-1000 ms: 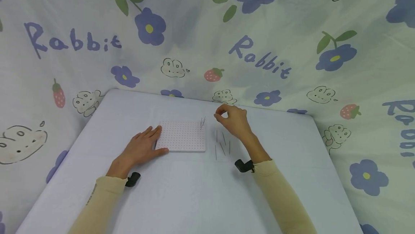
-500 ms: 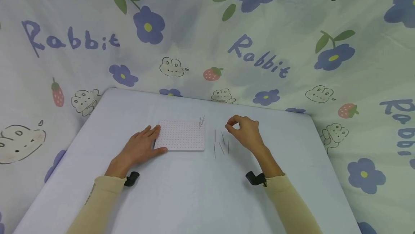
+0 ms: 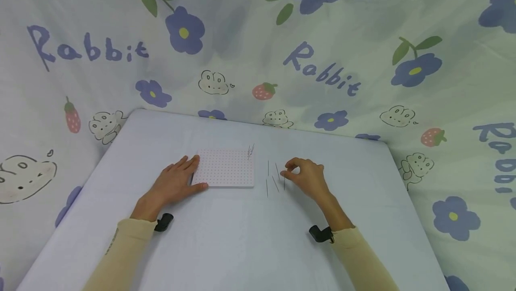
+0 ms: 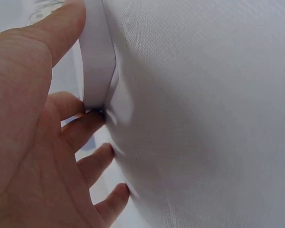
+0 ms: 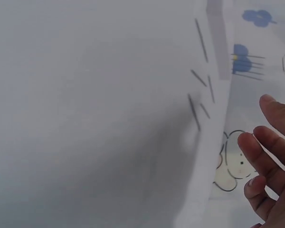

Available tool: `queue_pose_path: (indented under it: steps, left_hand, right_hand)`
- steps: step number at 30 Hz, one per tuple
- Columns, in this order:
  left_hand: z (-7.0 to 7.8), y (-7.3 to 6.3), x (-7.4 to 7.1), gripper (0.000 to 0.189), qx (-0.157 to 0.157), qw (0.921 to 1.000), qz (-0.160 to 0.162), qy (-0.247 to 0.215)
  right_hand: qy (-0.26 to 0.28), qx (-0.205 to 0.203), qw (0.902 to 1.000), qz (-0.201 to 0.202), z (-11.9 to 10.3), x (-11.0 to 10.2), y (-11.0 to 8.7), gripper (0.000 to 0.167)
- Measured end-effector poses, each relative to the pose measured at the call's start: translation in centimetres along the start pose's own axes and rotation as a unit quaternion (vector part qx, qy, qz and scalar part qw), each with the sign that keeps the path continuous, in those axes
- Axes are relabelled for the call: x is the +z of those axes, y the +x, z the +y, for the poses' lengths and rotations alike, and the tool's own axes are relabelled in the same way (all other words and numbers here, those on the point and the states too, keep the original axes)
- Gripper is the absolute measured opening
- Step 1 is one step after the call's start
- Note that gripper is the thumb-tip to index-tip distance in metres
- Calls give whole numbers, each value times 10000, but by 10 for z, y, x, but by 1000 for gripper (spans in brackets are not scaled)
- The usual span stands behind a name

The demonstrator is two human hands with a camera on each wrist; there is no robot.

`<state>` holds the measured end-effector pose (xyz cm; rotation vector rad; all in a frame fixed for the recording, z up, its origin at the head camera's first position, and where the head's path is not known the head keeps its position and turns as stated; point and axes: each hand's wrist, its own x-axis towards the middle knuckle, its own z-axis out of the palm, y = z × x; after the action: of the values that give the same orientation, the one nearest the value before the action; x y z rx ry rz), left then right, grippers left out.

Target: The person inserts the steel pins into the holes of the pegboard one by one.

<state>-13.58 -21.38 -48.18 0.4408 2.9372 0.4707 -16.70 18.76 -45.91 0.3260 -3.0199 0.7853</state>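
A white board (image 3: pixel 225 170) dotted with rows of small holes lies on the table. Several thin dark needle-like sticks (image 3: pixel 251 151) stand in its far right corner. My left hand (image 3: pixel 173 183) rests at the board's near left corner, thumb along the front edge and fingers against the left side; in the left wrist view its index and middle fingertips touch the board. My right hand (image 3: pixel 308 177) hovers just right of several loose sticks (image 5: pixel 194 112) on the table. The right wrist view shows its thumb and index finger apart, with nothing between them.
A white cloth covers the table (image 3: pixel 242 246). Behind it hangs a curtain (image 3: pixel 242 36) printed with flowers, rabbits and strawberries. A small black camera (image 3: pixel 320 233) sits on my right wrist, another black camera (image 3: pixel 164 222) on my left.
My right hand has moved right, away from the board's far corner, then down toward me to the nearest loose stick. The left hand and the board have kept their places.
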Motion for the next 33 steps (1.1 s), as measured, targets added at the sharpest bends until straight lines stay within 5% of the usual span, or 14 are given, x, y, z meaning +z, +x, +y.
queue_pose_path:
  steps: [13,33]
  left_hand:
    - [1,-1,0,95,38,10000,-17,-25]
    - [1,-1,0,95,-45,10000,-42,-60]
  right_hand:
    - [-174,559,9980,-219,11,22,-10,32]
    - [-378,447,9982,-145,14,28,-11,25]
